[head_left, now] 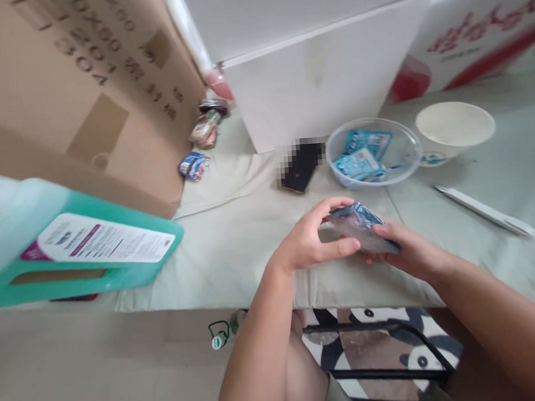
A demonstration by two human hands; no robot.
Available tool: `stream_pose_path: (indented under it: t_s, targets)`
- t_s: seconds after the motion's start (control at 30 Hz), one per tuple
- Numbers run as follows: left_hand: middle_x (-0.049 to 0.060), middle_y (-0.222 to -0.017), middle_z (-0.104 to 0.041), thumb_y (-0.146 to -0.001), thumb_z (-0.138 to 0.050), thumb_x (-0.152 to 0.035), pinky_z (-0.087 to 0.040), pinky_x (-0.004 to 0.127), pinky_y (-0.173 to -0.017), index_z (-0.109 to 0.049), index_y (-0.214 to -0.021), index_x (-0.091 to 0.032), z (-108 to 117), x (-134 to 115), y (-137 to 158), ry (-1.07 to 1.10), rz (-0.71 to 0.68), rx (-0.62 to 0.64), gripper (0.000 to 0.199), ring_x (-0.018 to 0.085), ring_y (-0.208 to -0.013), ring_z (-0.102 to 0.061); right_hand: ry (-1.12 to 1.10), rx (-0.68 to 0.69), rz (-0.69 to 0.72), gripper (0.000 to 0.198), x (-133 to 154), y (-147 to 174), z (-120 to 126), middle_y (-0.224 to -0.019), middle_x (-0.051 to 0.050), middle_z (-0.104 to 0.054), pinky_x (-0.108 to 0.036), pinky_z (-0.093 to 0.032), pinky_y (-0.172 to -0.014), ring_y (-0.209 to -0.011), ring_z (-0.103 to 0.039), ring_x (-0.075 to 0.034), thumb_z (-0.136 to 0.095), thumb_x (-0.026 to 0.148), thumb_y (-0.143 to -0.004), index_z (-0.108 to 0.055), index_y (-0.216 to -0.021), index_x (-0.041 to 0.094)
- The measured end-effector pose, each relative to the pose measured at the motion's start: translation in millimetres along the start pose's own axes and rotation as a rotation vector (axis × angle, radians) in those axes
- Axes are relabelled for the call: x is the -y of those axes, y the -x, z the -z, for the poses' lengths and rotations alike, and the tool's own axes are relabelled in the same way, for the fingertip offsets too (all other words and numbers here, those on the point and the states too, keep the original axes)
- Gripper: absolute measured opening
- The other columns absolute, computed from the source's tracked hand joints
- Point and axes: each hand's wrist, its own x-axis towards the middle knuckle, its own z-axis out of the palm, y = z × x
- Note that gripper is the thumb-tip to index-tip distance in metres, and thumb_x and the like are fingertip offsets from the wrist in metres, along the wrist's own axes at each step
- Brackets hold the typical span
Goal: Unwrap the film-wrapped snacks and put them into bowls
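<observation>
Between my two hands is a small plastic packet, greyish and see-through with dark blue patterned edges; its contents are blurred. My left hand curves round its left end, thumb along the near side and fingers over the far edge. On the right end, my right hand grips it with the thumb on top and the other fingers mostly hidden beneath. The packet is held just above the cloth-covered table. Behind it stands a clear round plastic bowl with several light-blue packets inside.
A black phone lies left of the bowl. To the right are a white paper bowl and a white utility knife. A cardboard box, a green liquid jug and small wrapped packs stand left. White boxes line the back.
</observation>
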Motion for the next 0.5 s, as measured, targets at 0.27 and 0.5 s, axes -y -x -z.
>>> stream_pose_path:
  t_s: [0.27, 0.5]
  targets:
    - [0.001, -0.092, -0.067, -0.062, -0.086, -0.027, -0.047, 0.026, -0.076, -0.068, -0.108, -0.024, -49, 23, -54, -0.123, 0.177, -0.062, 0.050, 0.017, -0.081, -0.062, -0.117, -0.252, 0.083, 0.042, 25, 15, 52, -0.094, -0.011, -0.073, -0.029, -0.046, -0.048, -0.059, -0.067, -0.019, -0.041, 0.050, -0.091, -0.062, -0.109, 0.019]
    - [0.002, -0.089, -0.070, -0.058, -0.087, -0.028, -0.049, 0.028, -0.076, -0.070, -0.094, -0.019, -61, 34, -61, 0.039, 0.317, -0.119, 0.041, 0.017, -0.080, -0.063, 0.891, -0.808, 0.401, 0.028, 27, 37, 98, -0.105, -0.014, -0.071, -0.047, -0.051, -0.087, -0.100, -0.067, -0.032, -0.057, 0.034, -0.085, -0.068, -0.107, 0.021]
